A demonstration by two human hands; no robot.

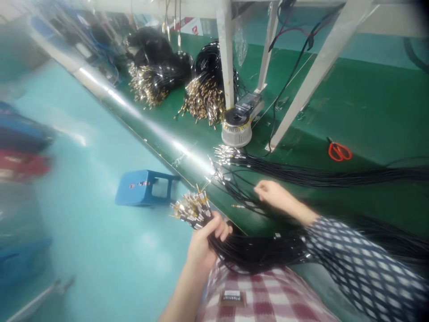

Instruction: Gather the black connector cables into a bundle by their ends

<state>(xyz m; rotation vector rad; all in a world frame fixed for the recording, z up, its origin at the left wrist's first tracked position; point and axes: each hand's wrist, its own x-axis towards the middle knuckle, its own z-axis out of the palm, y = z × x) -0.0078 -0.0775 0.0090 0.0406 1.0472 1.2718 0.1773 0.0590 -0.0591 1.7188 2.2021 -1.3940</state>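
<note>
My left hand [212, 235] is wrapped round a thick bundle of black cables [254, 252], just below their metal connector ends [192, 209]. The rest of the bundle runs right across my lap at the bench edge. My right hand [272, 195] is closed, thumb and fingers together, above a looser group of black cables [237, 190] on the green bench top. Whatever it may pinch is too small to make out. Farther back, another row of cables [295, 172] lies straight, its silver ends pointing left.
Red-handled scissors [340, 152] lie at the right on the green bench [375, 112]. A round grey device [236, 132] stands by white posts [226, 53]. Two coiled cable heaps [204, 98] [150, 80] sit farther back. On the floor is a blue stool [134, 188].
</note>
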